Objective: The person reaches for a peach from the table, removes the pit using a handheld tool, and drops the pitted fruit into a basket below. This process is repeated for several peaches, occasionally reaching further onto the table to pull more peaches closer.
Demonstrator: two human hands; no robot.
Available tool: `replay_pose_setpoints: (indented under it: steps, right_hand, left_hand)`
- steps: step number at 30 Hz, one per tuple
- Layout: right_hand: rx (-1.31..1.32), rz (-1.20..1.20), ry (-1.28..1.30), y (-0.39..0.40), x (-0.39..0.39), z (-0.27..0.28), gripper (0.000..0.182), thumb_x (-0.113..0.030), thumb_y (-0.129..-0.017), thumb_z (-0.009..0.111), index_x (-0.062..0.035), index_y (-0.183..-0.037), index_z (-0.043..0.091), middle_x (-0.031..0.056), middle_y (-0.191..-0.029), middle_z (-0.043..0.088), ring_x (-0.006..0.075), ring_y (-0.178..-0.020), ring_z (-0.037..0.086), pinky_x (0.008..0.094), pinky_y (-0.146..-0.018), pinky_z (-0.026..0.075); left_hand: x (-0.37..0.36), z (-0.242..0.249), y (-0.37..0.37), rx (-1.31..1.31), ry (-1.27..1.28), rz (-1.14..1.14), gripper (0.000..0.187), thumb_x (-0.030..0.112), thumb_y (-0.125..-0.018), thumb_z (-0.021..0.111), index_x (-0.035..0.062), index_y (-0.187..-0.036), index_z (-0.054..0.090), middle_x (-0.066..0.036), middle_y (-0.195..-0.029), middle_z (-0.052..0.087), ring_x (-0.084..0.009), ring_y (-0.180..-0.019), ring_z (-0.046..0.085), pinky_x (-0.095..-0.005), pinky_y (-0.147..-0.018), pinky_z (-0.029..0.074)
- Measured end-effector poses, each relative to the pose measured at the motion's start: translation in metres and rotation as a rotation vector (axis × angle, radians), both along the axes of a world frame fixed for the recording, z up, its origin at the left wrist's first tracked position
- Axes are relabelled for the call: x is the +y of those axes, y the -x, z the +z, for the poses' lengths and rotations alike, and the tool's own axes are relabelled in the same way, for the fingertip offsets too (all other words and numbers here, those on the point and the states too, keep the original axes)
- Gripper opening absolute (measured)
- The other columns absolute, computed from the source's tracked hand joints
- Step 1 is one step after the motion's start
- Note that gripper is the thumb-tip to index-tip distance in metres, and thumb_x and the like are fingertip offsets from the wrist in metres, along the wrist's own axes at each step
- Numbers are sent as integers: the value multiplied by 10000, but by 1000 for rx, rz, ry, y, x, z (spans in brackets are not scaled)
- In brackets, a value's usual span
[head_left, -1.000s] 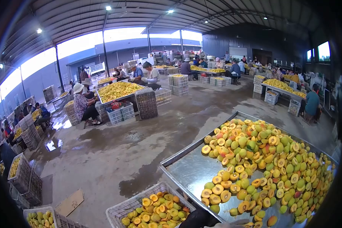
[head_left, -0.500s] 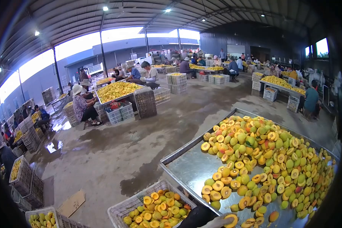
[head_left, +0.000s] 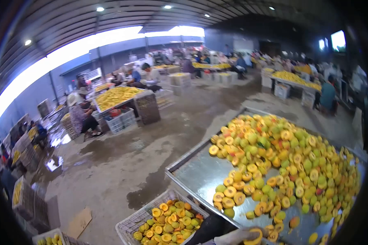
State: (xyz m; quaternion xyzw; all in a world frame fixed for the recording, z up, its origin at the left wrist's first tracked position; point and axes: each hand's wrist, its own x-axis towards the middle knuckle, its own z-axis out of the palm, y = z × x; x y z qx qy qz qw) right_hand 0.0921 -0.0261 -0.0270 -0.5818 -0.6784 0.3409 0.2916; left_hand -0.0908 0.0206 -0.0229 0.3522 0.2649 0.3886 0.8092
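At the bottom edge, my left hand (head_left: 243,234), in what looks like a pale glove, reaches in from the left past a dark sleeve (head_left: 210,229). Its fingers are closed on a cut peach half (head_left: 254,237), partly cut off by the frame. Just beyond is a metal table (head_left: 200,173) bearing a large heap of halved yellow-green peaches (head_left: 290,153). A pale plastic crate (head_left: 124,224) with more peach halves (head_left: 167,222) stands left of the hand. My right hand is out of view.
Another crate (head_left: 71,240) of fruit and a cardboard piece (head_left: 79,221) lie at lower left. Stacked crates (head_left: 25,200) stand at the left edge. Farther off, several people sit around fruit-covered tables (head_left: 116,97) on a wet concrete floor (head_left: 110,175).
The whole view has shifted, with the scene sitting slightly higher and further left. My left hand shows more at the bottom edge, slightly further right, still with the peach half.
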Motion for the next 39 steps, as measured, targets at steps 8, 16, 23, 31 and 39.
replay_pose_setpoints:
  steps: [8, 16, 23, 31, 39]
  right_hand:
    - [-77, -85, 514, 16, -4, 57, 436, -414, -800, 697, -143, -1130, 606, 115, -955, 694, 306, -939, 670, 390, -847, 512]
    - [-202, 292, -269, 8, -13, 13, 277, -209, -772, 662, -203, -1046, 630, 155, -1094, 565, 276, -805, 644, 363, -508, 514]
    - [-183, 291, -190, 10, -14, 15, 247, -211, -815, 645, -206, -1062, 633, 136, -1031, 574, 265, -746, 641, 366, -534, 523]
    - [-117, 402, -362, 9, -18, 9, 223, -215, -834, 640, -165, -1049, 613, 120, -990, 581, 261, -746, 637, 379, -567, 533]
    - [824, 431, 1114, -6, -6, 12, 240, -295, -919, 627, -100, -1048, 573, 23, -867, 586, 115, -744, 582, 277, -632, 520]
  left_hand:
    - [4, -7, 15, -87, 122, 267, 473, 283, -941, 513, -12, -1307, 463, -195, -1322, 512, -304, -1057, 617, -357, -805, 537]
    - [-9, 1, -9, -91, 114, 457, 597, 425, -1011, 401, -87, -1319, 415, -232, -1267, 535, -323, -1130, 576, -416, -964, 490]
    - [-18, 4, -17, 212, -125, 459, 625, 475, -1000, 417, -92, -1259, 454, -215, -1208, 556, -312, -1103, 587, -407, -954, 492]
    - [-30, 19, -36, 140, -131, 531, 491, 370, -1022, 397, -75, -1202, 500, -218, -1202, 567, -299, -1009, 625, -396, -868, 529]
    - [-18, 32, -28, 337, -254, 383, 495, 427, -999, 463, -49, -1092, 561, -176, -995, 646, -227, -810, 653, -332, -702, 561]
